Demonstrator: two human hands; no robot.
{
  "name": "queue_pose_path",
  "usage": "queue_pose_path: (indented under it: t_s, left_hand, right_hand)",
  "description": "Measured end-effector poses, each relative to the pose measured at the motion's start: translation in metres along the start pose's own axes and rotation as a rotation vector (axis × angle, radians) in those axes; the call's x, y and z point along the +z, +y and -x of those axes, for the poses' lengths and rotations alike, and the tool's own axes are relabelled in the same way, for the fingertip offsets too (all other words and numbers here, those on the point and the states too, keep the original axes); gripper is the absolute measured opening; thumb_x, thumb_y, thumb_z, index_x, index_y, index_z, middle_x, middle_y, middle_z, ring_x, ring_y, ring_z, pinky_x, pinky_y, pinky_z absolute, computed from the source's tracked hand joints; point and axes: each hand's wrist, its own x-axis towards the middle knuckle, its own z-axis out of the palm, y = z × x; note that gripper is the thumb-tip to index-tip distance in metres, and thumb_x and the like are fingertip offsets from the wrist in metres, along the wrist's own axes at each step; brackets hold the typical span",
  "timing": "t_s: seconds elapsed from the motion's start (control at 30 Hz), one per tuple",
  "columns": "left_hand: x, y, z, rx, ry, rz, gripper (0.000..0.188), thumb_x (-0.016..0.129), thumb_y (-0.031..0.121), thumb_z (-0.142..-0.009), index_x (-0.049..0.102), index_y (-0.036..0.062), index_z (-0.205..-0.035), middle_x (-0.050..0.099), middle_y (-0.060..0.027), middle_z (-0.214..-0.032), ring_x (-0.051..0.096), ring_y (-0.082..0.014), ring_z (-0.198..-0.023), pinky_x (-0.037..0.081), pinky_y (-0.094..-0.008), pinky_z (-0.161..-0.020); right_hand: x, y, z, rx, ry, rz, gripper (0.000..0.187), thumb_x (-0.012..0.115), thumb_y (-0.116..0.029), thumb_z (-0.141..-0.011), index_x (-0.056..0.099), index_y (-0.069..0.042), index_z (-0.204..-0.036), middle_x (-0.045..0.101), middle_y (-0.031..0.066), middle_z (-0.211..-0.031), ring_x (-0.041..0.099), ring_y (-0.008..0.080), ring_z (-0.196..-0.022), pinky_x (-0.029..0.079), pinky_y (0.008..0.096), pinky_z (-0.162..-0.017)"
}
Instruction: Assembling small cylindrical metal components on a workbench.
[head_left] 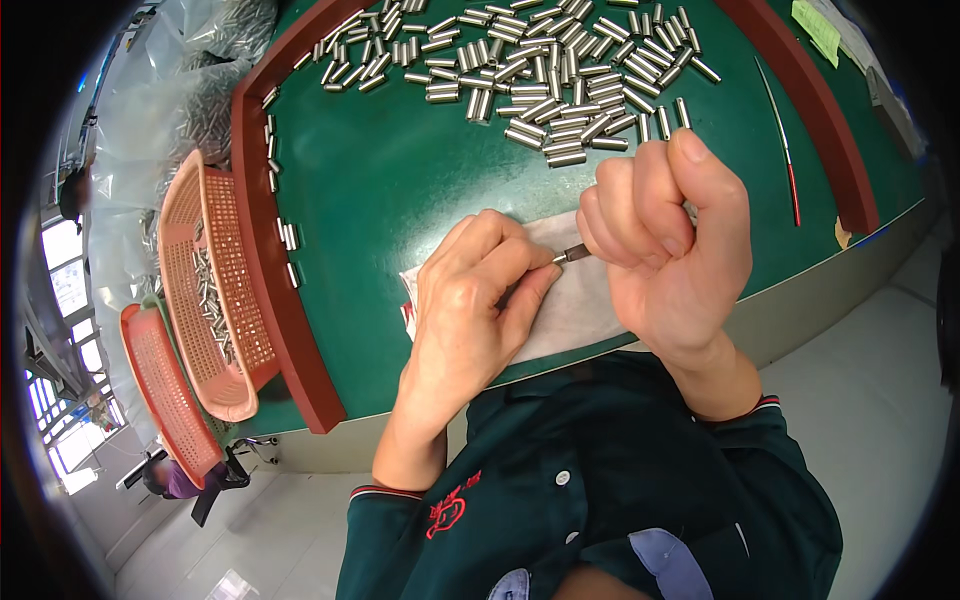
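over cloth (580,310), left hand (468,290) knuckles-up

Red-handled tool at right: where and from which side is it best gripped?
Probably by the red handle, pinched across its width from above, slightly left: it is the near end, the slim shaft points away, and the red-brown rail runs along the right.

soft glare on green tabletop (375,185), bent edges
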Motion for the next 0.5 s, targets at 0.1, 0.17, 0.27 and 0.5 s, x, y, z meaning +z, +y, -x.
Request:
queue_pose_path:
  t_s: [0.1, 0.17, 0.27, 0.5]
  left_hand:
    - [0.001, 0.0, 0.001, -0.008, 0.011, 0.0, 0.013, 0.067, -0.001, -0.06, 0.057, 0.0012, -0.068, 0.047, -0.0071, -0.066, 0.048, -0.0247, -0.06, 0.039, -0.0329, -0.053]
    - [0.002, 0.001, 0.0, -0.021, 0.011, 0.005, 0.013, 0.067, -0.001, -0.06, 0.057, 0.001, -0.068, 0.047, -0.0074, -0.066, 0.048, -0.025, -0.06, 0.039, -0.033, -0.053]
    - [0.001, 0.004, -0.001, -0.055, -0.012, 0.009, 0.012, 0.067, -0.002, -0.06, 0.057, 0.0006, -0.067, 0.046, -0.0079, -0.065, 0.048, -0.0251, -0.06, 0.039, -0.0332, -0.053]
    - [-0.004, 0.002, -0.002, -0.072, -0.023, 0.046, 0.01, 0.065, -0.002, -0.061, 0.057, -0.0002, -0.066, 0.045, -0.0093, -0.063, 0.048, -0.0258, -0.058, 0.039, -0.0341, -0.051]
  right_hand:
    - [0.001, 0.0, 0.0, -0.001, -0.002, 0.021, 0.04, 0.027, -0.023, -0.09, 0.026, -0.013, -0.05, 0.024, -0.0034, -0.043, 0.015, 0.0066, -0.039, 0.016, 0.0233, -0.039]
    - [0.002, 0.0, 0.0, 0.004, 0.001, 0.037, 0.041, 0.027, -0.024, -0.09, 0.026, -0.013, -0.051, 0.024, -0.0035, -0.043, 0.014, 0.0066, -0.039, 0.016, 0.0234, -0.039]
    - [0.003, 0.0, 0.001, -0.015, -0.01, 0.117, 0.041, 0.027, -0.024, -0.091, 0.026, -0.013, -0.051, 0.023, -0.0037, -0.043, 0.014, 0.0066, -0.039, 0.015, 0.0234, -0.039]
    - [0.013, 0.001, 0.007, 0.016, -0.023, 0.253, 0.043, 0.027, -0.024, -0.092, 0.027, -0.013, -0.05, 0.024, -0.0035, -0.044, 0.019, 0.0076, -0.04, 0.017, 0.0245, -0.041]
